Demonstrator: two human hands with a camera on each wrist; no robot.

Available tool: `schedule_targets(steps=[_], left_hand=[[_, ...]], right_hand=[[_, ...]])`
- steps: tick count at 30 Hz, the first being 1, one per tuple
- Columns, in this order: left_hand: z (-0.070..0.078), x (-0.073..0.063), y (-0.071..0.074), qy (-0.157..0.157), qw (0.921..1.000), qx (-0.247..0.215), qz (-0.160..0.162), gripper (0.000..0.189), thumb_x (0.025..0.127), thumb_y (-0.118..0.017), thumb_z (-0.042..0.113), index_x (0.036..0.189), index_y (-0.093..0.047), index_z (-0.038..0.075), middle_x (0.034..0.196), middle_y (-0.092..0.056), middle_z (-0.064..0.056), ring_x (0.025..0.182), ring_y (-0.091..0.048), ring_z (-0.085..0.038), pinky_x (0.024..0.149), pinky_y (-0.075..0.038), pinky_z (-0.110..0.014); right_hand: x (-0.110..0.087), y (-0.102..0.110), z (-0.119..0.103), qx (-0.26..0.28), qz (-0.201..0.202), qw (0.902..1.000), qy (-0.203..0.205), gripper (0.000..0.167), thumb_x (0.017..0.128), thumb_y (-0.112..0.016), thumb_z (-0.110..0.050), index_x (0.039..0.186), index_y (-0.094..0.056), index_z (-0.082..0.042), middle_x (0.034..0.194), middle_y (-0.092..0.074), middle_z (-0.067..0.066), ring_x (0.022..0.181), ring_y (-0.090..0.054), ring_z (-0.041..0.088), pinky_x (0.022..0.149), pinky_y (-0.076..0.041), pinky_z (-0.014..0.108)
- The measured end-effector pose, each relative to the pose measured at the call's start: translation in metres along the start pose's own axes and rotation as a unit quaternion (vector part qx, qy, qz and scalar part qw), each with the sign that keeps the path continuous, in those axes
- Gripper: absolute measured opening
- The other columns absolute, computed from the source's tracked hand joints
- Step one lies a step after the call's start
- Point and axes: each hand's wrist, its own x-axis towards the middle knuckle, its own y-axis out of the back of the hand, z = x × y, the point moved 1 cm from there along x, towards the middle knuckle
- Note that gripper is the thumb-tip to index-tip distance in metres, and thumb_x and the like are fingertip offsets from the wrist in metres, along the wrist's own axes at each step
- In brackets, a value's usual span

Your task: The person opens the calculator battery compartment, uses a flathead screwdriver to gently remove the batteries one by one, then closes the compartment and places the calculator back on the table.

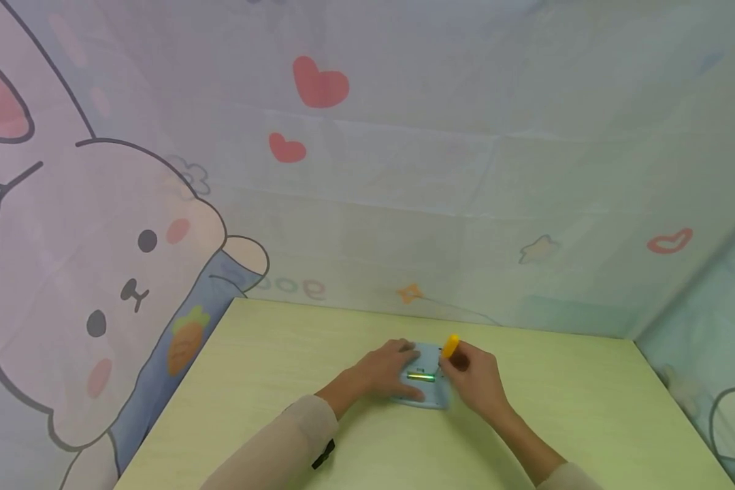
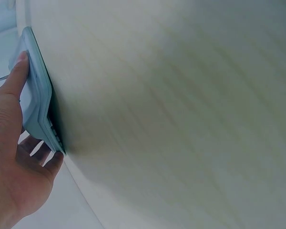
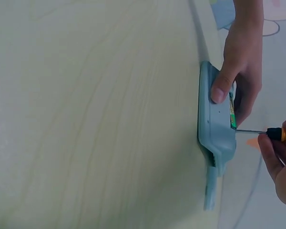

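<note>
A light blue plastic device (image 1: 427, 395) lies on the table with a green battery (image 1: 420, 376) showing in an opening on its upper side. My left hand (image 1: 387, 369) grips the device by its left side; in the left wrist view the thumb (image 2: 20, 76) lies along its top and the other fingers reach its edge. My right hand (image 1: 479, 382) pinches a screwdriver (image 1: 450, 346) with a yellow-orange handle and black collar. In the right wrist view, the thin metal shaft (image 3: 250, 131) points at the device beside the battery, its tip close to the surface.
The pale wooden table (image 1: 269, 381) stands against a cloth backdrop (image 1: 404, 204) printed with a rabbit and hearts. A small black item (image 1: 323, 454) shows beside the left sleeve (image 1: 282, 442). A narrow light blue piece (image 3: 210, 188) extends from the device's end.
</note>
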Motion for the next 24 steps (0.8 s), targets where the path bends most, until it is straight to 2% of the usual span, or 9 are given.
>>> schedule_targets(steps=[5,10,15,18,20,22,24], left_hand=[[0.001,-0.001,0.002,0.001,1.0,-0.002,-0.001,0.096,0.087,-0.069,0.077,0.161,-0.048,0.02,0.167,-0.04,-0.002,0.152,-0.037,-0.022,0.114,-0.045,-0.042],[0.003,-0.003,0.004,0.008,0.9999,-0.011,-0.004,0.095,0.088,-0.07,0.076,0.161,-0.048,0.02,0.168,-0.039,-0.002,0.154,-0.035,-0.022,0.116,-0.043,-0.043],[0.004,-0.004,0.005,0.01,0.9998,-0.018,-0.001,0.094,0.088,-0.072,0.074,0.161,-0.048,0.02,0.167,-0.04,-0.001,0.153,-0.036,-0.022,0.115,-0.044,-0.043],[0.003,-0.005,0.005,0.007,0.9998,-0.019,0.002,0.094,0.087,-0.073,0.074,0.161,-0.048,0.02,0.166,-0.04,-0.002,0.153,-0.037,-0.022,0.114,-0.045,-0.042],[0.003,-0.005,0.004,0.004,0.9998,-0.018,0.003,0.094,0.087,-0.073,0.074,0.16,-0.048,0.02,0.166,-0.04,-0.002,0.152,-0.037,-0.022,0.114,-0.045,-0.041],[0.003,-0.004,0.004,0.002,0.9998,-0.017,0.004,0.094,0.087,-0.073,0.074,0.16,-0.049,0.02,0.166,-0.041,-0.002,0.152,-0.038,-0.022,0.114,-0.045,-0.041],[0.003,-0.003,0.003,0.002,0.9998,-0.017,0.005,0.094,0.087,-0.072,0.074,0.16,-0.049,0.02,0.166,-0.041,-0.002,0.152,-0.038,-0.021,0.114,-0.045,-0.041]], right_hand=[[-0.001,0.002,0.005,0.01,0.006,0.9992,-0.039,0.01,0.096,-0.08,-0.012,0.102,-0.076,-0.006,0.089,-0.074,0.002,0.081,-0.065,0.016,0.075,-0.056,0.026],[-0.003,0.004,0.013,0.075,0.0,0.9926,-0.096,0.014,0.1,-0.077,-0.016,0.106,-0.075,-0.004,0.095,-0.076,0.006,0.087,-0.073,0.023,0.079,-0.06,0.028],[-0.002,0.006,0.022,0.181,-0.004,0.9741,-0.136,0.026,0.103,-0.072,-0.014,0.119,-0.07,0.007,0.108,-0.076,0.018,0.096,-0.077,0.029,0.087,-0.062,0.037],[-0.003,0.007,0.026,0.237,0.001,0.9577,-0.163,0.03,0.104,-0.069,-0.01,0.124,-0.064,0.013,0.113,-0.073,0.024,0.097,-0.077,0.026,0.089,-0.061,0.035],[-0.004,0.008,0.027,0.258,0.005,0.9506,-0.173,0.03,0.104,-0.068,-0.008,0.124,-0.062,0.015,0.114,-0.072,0.025,0.097,-0.077,0.024,0.089,-0.061,0.034],[-0.005,0.008,0.026,0.25,0.007,0.9528,-0.173,0.028,0.104,-0.069,-0.008,0.123,-0.064,0.013,0.113,-0.073,0.023,0.097,-0.077,0.023,0.089,-0.061,0.033],[-0.006,0.009,0.022,0.214,0.006,0.9645,-0.155,0.026,0.104,-0.07,-0.011,0.12,-0.067,0.009,0.11,-0.075,0.02,0.097,-0.077,0.025,0.088,-0.061,0.033]])
